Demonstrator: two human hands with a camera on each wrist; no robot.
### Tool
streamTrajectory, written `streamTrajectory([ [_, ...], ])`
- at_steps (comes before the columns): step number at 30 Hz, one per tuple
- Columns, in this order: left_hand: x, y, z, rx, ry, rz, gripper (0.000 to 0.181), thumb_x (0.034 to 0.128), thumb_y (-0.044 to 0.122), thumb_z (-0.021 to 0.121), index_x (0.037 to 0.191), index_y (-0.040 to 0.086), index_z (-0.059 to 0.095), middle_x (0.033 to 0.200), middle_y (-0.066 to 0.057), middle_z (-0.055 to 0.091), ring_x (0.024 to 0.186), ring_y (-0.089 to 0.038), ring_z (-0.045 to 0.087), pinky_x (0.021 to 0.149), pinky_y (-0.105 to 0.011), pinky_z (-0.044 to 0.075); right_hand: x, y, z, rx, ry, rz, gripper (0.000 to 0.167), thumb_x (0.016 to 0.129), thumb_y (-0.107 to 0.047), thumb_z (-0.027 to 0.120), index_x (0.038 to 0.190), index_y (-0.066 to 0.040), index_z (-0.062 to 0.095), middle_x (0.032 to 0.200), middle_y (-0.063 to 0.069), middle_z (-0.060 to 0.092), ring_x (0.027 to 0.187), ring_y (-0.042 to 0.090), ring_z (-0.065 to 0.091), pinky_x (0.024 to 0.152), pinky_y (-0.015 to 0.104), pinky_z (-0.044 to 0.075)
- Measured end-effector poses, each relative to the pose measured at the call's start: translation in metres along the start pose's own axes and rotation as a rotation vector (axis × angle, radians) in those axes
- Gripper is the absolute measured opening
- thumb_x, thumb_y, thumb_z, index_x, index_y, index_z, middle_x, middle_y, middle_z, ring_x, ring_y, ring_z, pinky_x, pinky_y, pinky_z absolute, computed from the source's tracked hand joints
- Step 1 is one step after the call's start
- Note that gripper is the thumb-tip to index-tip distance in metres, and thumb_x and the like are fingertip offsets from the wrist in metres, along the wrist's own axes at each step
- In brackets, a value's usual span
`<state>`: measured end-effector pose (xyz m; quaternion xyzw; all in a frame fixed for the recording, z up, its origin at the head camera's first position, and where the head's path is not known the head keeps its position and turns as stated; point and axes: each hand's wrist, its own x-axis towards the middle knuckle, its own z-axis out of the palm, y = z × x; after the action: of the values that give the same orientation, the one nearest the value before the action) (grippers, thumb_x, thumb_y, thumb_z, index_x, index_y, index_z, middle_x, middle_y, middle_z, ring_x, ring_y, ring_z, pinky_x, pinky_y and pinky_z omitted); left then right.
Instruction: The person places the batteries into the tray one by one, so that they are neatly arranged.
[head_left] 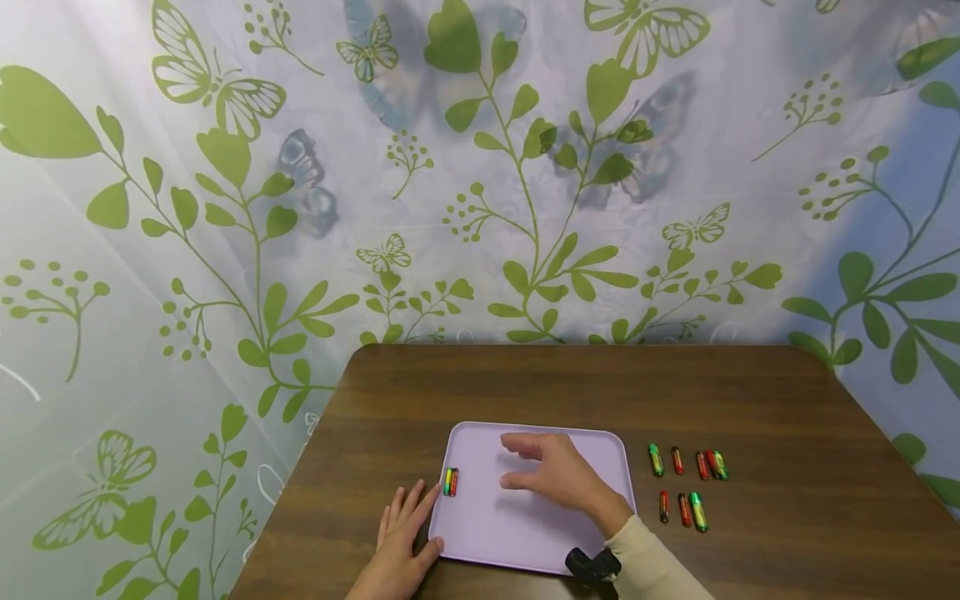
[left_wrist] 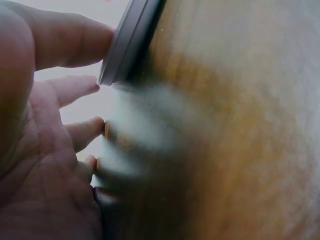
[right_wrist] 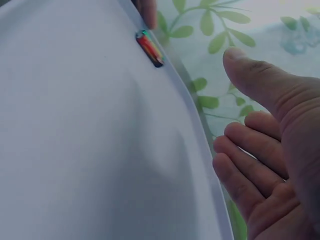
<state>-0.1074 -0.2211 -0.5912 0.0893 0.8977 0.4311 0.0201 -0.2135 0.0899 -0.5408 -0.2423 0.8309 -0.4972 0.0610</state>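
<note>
A lilac tray point(head_left: 517, 533) lies on the wooden table. Two batteries, one green and yellow point(head_left: 447, 481) and one red point(head_left: 454, 482), sit side by side against its left edge. My left hand point(head_left: 399, 546) rests at that edge with fingers spread; in the left wrist view its thumb point(left_wrist: 75, 42) touches the rim. Over the middle of the tray hovers my right hand point(head_left: 558, 477), thumb and fingers apart, nothing between them. The right wrist view shows this hand point(right_wrist: 280, 165) bare above the tray point(right_wrist: 75, 125), with the battery pair point(right_wrist: 150, 48) near the rim.
To the right of the tray, several red and green batteries lie on the table point(head_left: 570, 383) in two rough rows, among them a green one point(head_left: 698, 511) and a red one point(head_left: 664, 506). A leaf-patterned curtain point(head_left: 420, 275) hangs behind the table and along its sides.
</note>
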Motion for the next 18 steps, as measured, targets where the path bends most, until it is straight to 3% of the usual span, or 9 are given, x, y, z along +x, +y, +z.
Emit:
streamTrajectory([
  [4, 0.000, 0.000, 0.000, -0.027, 0.001, 0.009, 0.076, 0.0946, 0.011, 0.075, 0.164, 0.031, 0.052, 0.175, -0.028, 0.034, 0.165, -0.059, 0.007, 0.128, -0.072, -0.008, -0.006, 0.004, -0.010, 0.028, 0.025, 0.014, 0.071, 0.086, -0.040, 0.094, 0.145, -0.006, 0.071, 0.144, 0.007, 0.074, 0.129, 0.035, 0.074, 0.111, 0.049, 0.058],
  [11, -0.004, 0.014, -0.006, -0.098, -0.006, 0.061, 0.072, 0.0940, 0.012, 0.074, 0.162, 0.015, 0.052, 0.171, -0.039, 0.030, 0.157, -0.072, 0.001, 0.122, -0.081, -0.013, -0.019, 0.005, -0.028, 0.041, 0.038, 0.022, 0.071, 0.086, -0.036, 0.095, 0.148, -0.011, 0.069, 0.146, 0.012, 0.073, 0.130, 0.038, 0.073, 0.110, 0.050, 0.059],
  [18, -0.004, 0.026, -0.012, -0.043, -0.069, -0.026, 0.073, 0.0965, 0.012, 0.073, 0.165, 0.014, 0.049, 0.176, -0.031, 0.027, 0.164, -0.063, -0.001, 0.125, -0.080, -0.011, -0.034, 0.007, -0.047, 0.049, 0.055, 0.015, 0.069, 0.089, -0.033, 0.093, 0.149, -0.010, 0.068, 0.147, 0.014, 0.072, 0.131, 0.041, 0.072, 0.110, 0.051, 0.058],
])
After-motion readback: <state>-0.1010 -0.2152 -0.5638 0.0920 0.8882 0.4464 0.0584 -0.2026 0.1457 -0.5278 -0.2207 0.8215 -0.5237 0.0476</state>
